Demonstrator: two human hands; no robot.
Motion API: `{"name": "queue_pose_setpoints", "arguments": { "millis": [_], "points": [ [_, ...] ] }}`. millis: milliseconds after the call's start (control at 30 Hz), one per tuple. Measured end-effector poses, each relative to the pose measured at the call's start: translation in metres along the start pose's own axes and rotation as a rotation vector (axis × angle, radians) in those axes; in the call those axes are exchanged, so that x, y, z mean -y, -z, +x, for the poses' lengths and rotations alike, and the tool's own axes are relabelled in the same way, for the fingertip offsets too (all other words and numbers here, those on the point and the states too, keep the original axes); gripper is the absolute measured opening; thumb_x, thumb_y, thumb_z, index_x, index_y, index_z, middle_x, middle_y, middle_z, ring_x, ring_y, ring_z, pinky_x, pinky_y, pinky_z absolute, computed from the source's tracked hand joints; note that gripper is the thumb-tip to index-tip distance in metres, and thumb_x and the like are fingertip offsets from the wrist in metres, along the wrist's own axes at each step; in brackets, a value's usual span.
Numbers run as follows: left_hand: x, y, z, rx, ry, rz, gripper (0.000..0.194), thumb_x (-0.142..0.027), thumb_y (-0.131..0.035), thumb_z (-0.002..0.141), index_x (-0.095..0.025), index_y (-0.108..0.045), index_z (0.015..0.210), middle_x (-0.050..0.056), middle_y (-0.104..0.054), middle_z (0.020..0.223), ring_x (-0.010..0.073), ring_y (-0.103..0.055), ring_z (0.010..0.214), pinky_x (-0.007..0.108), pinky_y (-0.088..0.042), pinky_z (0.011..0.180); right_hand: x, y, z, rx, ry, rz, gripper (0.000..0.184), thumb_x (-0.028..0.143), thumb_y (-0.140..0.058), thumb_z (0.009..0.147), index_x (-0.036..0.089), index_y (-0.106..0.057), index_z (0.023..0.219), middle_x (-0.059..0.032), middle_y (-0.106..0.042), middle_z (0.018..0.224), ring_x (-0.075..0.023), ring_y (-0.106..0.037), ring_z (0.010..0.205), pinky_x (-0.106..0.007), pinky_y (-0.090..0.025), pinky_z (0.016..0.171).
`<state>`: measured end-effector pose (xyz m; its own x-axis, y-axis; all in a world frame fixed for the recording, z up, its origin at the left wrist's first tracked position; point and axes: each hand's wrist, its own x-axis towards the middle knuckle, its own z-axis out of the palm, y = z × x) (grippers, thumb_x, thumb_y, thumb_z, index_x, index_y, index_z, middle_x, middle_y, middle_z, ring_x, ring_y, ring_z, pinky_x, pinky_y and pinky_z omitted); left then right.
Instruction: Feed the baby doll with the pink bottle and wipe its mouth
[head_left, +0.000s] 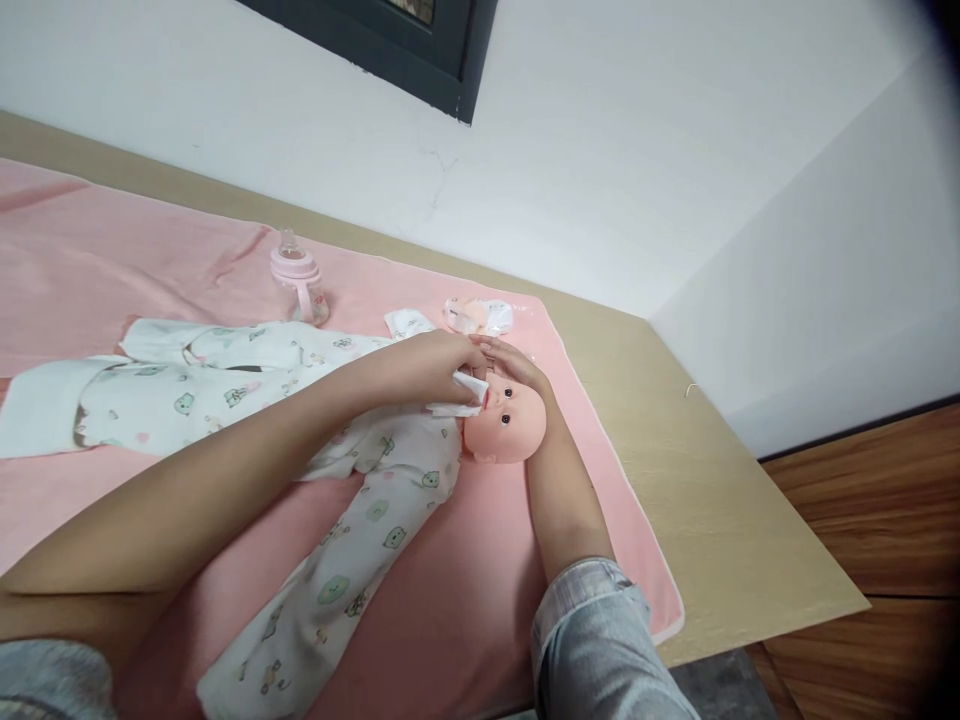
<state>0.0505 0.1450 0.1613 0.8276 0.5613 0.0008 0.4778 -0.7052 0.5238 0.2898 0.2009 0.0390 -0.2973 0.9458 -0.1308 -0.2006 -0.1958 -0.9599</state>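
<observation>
A doll [513,430] in white printed clothes [390,450] lies on its back, its bald head toward the right. My left hand [439,365] reaches across its chest, fingers closed on a folded white tissue [466,394] at the doll's mouth. On the far side of the head, my right hand [517,362] rests against the doll's cheek with fingers stretched out. Its fingertips come close to my left hand. The doll's far arm and neck are partly hidden behind my left hand.
A pink blanket [450,580] covers much of the wooden table [675,450]. Beyond the doll's legs stands a pink-topped baby bottle [298,285]. A small clear plastic packet [480,316] lies past its head. White wall [600,150] borders the far side; wood panels stand right.
</observation>
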Motion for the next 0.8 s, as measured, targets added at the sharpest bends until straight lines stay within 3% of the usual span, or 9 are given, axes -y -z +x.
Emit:
{"name": "queue_pose_setpoints", "arguments": {
  "millis": [433,800],
  "points": [
    [0.011,0.003,0.002,-0.019,-0.009,0.024,0.020,-0.032,-0.059,0.081,-0.020,-0.072,0.089,0.001,-0.071,0.085,0.0192,-0.060,0.072,0.028,-0.035,0.060,-0.004,0.004,0.002,0.011,0.009,-0.004,0.033,0.030,-0.073,0.086,0.022,-0.063,0.116,-0.0052,-0.072,0.121,-0.0234,-0.068,0.116,-0.044,-0.050,0.111],
    [0.011,0.001,0.003,-0.084,-0.029,0.035,0.011,-0.027,-0.058,0.081,-0.020,-0.065,0.077,-0.001,-0.065,0.074,0.0173,-0.055,0.066,0.029,-0.034,0.059,-0.010,0.010,0.008,0.010,0.020,0.035,0.030,0.025,-0.073,0.084,0.021,-0.064,0.113,-0.0045,-0.074,0.116,-0.0203,-0.068,0.116,-0.041,-0.048,0.114]
  ]
}}
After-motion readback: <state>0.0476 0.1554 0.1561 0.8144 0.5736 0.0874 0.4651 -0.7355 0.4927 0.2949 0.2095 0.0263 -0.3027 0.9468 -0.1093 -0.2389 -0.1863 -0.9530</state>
